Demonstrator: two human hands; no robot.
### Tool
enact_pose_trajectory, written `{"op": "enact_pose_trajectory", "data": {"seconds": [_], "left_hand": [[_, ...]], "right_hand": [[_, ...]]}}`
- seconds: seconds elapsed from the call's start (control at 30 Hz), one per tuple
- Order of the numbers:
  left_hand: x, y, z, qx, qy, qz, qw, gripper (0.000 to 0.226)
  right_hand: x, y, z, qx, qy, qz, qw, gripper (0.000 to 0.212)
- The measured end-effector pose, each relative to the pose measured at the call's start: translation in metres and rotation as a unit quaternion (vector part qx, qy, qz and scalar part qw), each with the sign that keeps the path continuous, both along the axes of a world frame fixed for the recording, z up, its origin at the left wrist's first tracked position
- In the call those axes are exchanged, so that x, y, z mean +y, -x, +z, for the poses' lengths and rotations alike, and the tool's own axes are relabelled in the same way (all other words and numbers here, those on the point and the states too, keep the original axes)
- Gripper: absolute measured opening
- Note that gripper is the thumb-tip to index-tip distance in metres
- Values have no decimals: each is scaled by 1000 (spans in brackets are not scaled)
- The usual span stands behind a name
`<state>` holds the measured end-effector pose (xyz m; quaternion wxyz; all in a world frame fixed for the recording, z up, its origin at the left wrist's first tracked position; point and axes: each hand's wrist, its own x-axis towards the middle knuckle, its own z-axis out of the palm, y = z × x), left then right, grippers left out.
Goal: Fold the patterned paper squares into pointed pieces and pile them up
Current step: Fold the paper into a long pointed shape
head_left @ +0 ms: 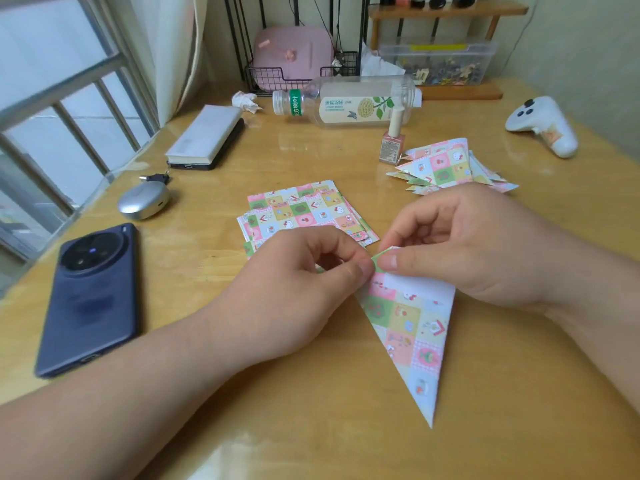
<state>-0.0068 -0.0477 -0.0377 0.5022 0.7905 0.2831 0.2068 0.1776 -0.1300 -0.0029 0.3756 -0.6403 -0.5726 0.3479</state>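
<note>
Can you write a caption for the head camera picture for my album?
Left hand and right hand pinch the top of a pointed patterned piece.

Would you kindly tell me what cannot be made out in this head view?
Head view:
The fold at the wide end of the pointed piece: covered by the left hand and right hand pinching it.
Sheet count in the stack of squares: overlapped, near edge behind the left hand.
Contents of the clear box: blurred.
</note>
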Motion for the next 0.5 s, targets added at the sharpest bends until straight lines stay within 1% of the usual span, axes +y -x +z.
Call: {"op": "enact_pose_trajectory", "data": {"seconds": [0.1,0.17,0.3,0.43,0.5], "left_hand": [[-3,-2,-1,-10,-10,-1,1000,17],[-4,-3,-2,-14,-10,0,1000,16],[-2,-4,-3,-14,-27,15,999,16],[-1,-4,-2,-19,-42,3,999,13],[0,-4,-2,-20,-36,4,999,13]], "right_hand": [[2,5,-5,-20,-21,-14,999,6],[3,7,-7,-44,-24,-17,999,11],[1,10,-3,-77,-27,-23,996,8],[0,16,-3,-93,-18,-44,994,7],[1,18,-2,-90,1,-56,994,11]]}}
